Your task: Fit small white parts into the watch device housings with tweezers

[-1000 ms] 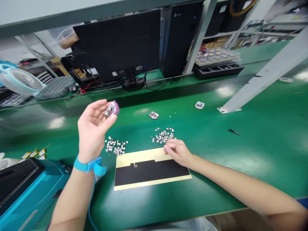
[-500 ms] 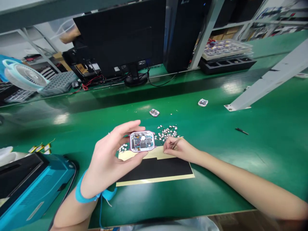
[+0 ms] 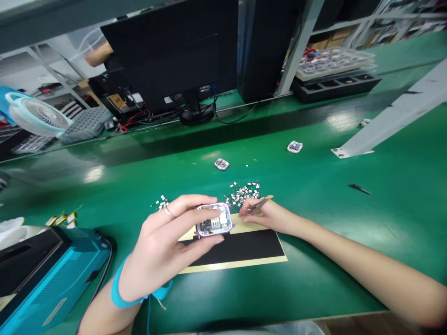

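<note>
My left hand point(image 3: 171, 232), with a blue strap round its wrist, grips a small square device point(image 3: 214, 219) with its circuit board showing. One finger lies over the board. To its right, my right hand point(image 3: 261, 215) is closed on metal tweezers point(image 3: 257, 206), whose tips point left. Below both hands lies a black sheet point(image 3: 244, 246) with pale yellow edges. A pile of small white parts point(image 3: 244, 191) sits just beyond my right hand, and a smaller group point(image 3: 162, 202) lies behind my left hand.
Two similar devices point(image 3: 221, 164) point(image 3: 294, 147) lie farther back on the green table. A monitor point(image 3: 167, 51) stands behind, a slanted metal post point(image 3: 391, 111) at right. A blue machine point(image 3: 66, 279) is at left, a dark pen-like object point(image 3: 359, 188) at right.
The device in my left hand has moved slightly right and down, and a finger now lies across its board. The tweezers in my right hand have turned and show more.
</note>
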`<state>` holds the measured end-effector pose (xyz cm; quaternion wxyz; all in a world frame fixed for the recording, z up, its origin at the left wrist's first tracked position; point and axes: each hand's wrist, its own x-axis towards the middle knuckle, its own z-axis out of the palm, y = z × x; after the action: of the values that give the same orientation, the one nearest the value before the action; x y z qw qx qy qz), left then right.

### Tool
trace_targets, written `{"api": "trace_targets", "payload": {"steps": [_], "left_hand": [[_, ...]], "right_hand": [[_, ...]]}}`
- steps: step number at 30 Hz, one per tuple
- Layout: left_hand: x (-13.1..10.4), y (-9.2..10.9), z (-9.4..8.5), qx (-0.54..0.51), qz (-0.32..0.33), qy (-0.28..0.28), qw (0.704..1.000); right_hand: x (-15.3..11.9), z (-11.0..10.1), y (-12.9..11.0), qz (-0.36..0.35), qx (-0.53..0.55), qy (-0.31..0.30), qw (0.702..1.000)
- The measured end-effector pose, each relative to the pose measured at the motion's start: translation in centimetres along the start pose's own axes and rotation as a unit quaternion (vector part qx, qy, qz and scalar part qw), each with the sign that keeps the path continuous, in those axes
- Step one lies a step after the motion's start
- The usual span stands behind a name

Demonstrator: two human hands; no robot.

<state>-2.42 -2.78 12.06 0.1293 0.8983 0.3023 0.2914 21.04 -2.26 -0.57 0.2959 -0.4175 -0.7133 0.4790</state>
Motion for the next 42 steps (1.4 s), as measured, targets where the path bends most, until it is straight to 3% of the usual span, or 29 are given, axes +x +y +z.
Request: {"api": "trace_targets", "payload": {"steps": [10, 18, 27, 42], "left_hand": [[0.1, -0.4, 0.0, 0.04, 0.016, -0.048, 0.998], [0.1, -0.4, 0.0, 0.037, 0.004, -0.046, 0.998], [-0.1, -0.5, 0.2, -0.061, -0.037, -0.007, 0.997], [-0.1, -0.1, 0.0, 0.045, 0.096, 0.028, 0.994]], "right_hand": [[0.0, 0.1, 0.2, -0.034, 0.032, -0.004, 0.999], [-0.2, 0.2, 0.5, -0.038, 0.059, -0.02, 0.997], [-0.1, 0.3, 0.7, -0.034, 0.067, -0.019, 0.997], [-0.1, 0.6, 1.0, -0.014, 0.087, -0.009, 0.996]]}}
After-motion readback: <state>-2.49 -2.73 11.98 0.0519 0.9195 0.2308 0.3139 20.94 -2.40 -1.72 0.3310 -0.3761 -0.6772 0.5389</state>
